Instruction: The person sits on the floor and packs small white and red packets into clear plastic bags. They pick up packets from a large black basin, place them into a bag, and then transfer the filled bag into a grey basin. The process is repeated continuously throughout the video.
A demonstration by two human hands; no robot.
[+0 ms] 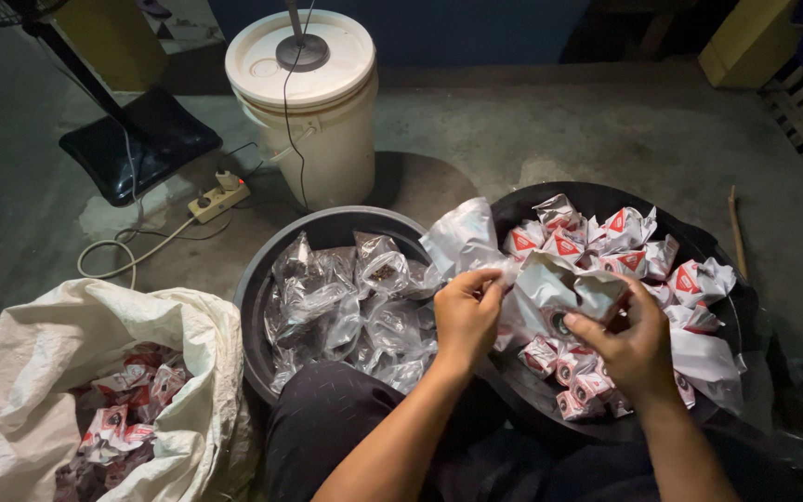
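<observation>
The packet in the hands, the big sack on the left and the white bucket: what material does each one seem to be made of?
Packet: thin plastic film, probably; it looks glossy and crumpled. Both the left hand and the right hand grip it. Sack: likely woven plastic fabric, matte white, with soft folds. Bucket: rigid plastic, smooth and slightly shiny, with a fitted lid.

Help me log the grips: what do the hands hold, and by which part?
Both hold one silvery packet: left hand pinches its upper left edge, right hand grips its lower right part.
</observation>
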